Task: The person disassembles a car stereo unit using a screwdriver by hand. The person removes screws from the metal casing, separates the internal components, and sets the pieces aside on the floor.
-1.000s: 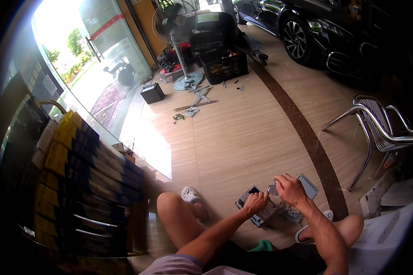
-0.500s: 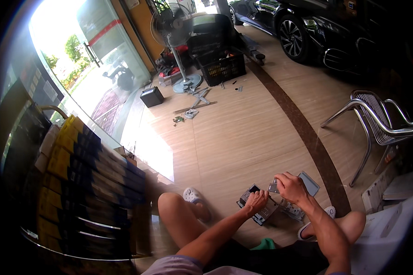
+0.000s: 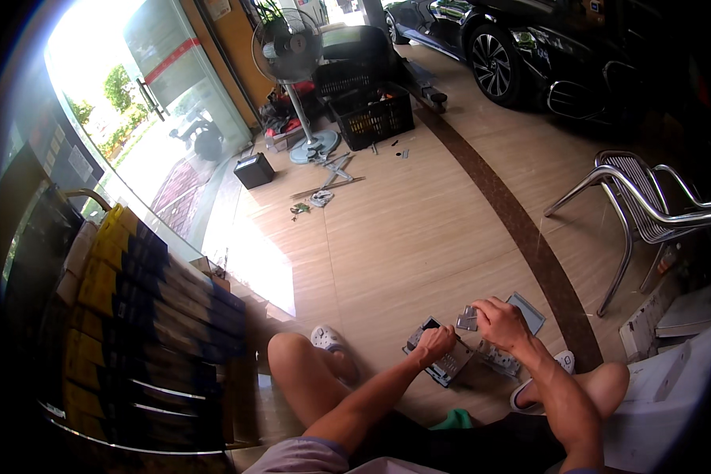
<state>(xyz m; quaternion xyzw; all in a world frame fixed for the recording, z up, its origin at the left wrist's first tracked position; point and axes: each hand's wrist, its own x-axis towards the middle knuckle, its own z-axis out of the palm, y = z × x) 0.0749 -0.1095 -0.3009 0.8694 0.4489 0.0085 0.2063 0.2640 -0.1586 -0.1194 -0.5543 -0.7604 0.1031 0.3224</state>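
On the floor between my legs stands a boxy metal electronic unit point(image 3: 453, 368) with a slotted casing and a dark upper face. My left hand point(image 3: 436, 344) is closed at its top edge, fingers curled and seeming to grip it. Just to the right and a little higher, my right hand point(image 3: 499, 322) pinches a small grey framed part point(image 3: 467, 318), held apart from the unit. Under my right wrist a perforated metal plate point(image 3: 501, 362) lies on the floor. Beyond that hand is a flat grey-blue panel point(image 3: 527, 311) with a pale rim.
A chrome chair point(image 3: 644, 197) stands at the right, near white boxes point(image 3: 671, 371). Yellow and blue boxes point(image 3: 146, 292) fill a rack at the left. Farther off are a fan point(image 3: 296, 87), a black crate point(image 3: 371, 118), a battery point(image 3: 253, 170), a scissor jack point(image 3: 336, 170) and a black car point(image 3: 529, 55).
My right hand has turned the small grey part, so its broader face shows. The left hand has shifted slightly left and down on the unit. The whole view has swung slightly.
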